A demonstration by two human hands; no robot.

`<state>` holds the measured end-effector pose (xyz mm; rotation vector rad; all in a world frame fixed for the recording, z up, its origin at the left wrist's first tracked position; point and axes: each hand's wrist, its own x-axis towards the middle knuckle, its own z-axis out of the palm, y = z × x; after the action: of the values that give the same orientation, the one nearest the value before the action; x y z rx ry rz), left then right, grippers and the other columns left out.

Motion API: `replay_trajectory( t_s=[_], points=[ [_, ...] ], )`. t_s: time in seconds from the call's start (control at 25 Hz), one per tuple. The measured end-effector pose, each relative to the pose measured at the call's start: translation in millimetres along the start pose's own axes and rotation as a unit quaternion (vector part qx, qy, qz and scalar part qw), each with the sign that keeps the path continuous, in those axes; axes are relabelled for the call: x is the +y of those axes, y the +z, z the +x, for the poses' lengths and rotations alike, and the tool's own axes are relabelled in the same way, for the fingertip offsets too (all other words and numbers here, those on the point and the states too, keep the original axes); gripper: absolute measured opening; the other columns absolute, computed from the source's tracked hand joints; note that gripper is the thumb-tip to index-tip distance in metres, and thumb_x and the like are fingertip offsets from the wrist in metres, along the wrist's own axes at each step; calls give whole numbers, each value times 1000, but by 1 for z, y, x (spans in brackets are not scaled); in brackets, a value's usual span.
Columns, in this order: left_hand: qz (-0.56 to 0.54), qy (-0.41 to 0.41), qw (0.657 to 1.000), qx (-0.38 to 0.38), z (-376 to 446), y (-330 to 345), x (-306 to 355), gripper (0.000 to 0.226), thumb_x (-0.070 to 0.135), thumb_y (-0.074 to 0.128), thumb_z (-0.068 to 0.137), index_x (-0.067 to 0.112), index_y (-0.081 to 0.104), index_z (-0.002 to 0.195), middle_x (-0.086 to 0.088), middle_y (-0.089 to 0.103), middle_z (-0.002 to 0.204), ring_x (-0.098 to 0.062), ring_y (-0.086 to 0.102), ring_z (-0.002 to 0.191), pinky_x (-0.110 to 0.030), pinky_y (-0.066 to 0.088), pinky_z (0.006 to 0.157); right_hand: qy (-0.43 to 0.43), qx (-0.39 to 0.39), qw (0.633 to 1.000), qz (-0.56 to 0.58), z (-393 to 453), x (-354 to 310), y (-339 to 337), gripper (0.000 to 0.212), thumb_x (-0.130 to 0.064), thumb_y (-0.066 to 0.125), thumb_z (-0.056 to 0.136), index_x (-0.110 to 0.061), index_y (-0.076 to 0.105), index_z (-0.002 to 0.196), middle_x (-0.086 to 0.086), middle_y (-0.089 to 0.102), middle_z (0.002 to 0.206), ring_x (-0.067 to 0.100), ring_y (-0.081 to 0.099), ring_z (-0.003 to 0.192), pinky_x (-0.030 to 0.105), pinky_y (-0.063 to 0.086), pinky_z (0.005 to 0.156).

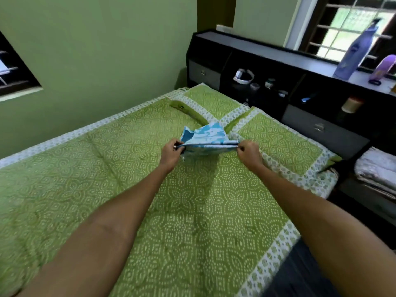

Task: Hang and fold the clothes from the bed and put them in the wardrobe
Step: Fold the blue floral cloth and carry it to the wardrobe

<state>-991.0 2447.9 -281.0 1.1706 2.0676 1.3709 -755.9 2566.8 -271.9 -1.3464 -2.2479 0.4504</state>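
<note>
Both hands, left hand (pixel 171 153) and right hand (pixel 249 154), pinch the blue cloth (pixel 205 136) taut above the bed (pixel 150 211); mid-fold, it probably wants laying flat next.

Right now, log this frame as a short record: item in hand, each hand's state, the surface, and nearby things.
item: blue-and-white patterned cloth, partly folded, held up above the bed
left hand: pinches the cloth's left end
right hand: pinches the cloth's right end
surface: bed with green printed bedspread
nearby: dark headboard shelf with small items; purple bottle on the ledge by the window
wardrobe: not in view
</note>
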Motion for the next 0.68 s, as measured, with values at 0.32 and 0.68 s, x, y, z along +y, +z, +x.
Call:
replay_trajectory(
  t_s=[0.32, 0.68],
  points=[
    [116, -91, 975, -169, -235, 45, -178, 12, -7, 62, 82, -10, 64, 93, -22, 67, 94, -28, 62, 86, -24, 42, 73, 133, -231, 959, -93, -268, 86, 122, 23, -8, 46, 90, 1, 62, 105, 21, 63, 110, 35, 60, 99, 38, 46, 76],
    [203, -191, 928, -248, -321, 93, -278, 21, -5, 56, 83, -10, 63, 102, -24, 65, 106, -34, 60, 101, -23, 38, 77, 96, -451, 880, -115, -396, 141, 215, 52, -21, 56, 85, -5, 43, 133, 4, 22, 153, 34, 39, 126, 40, 41, 97]
  ],
)
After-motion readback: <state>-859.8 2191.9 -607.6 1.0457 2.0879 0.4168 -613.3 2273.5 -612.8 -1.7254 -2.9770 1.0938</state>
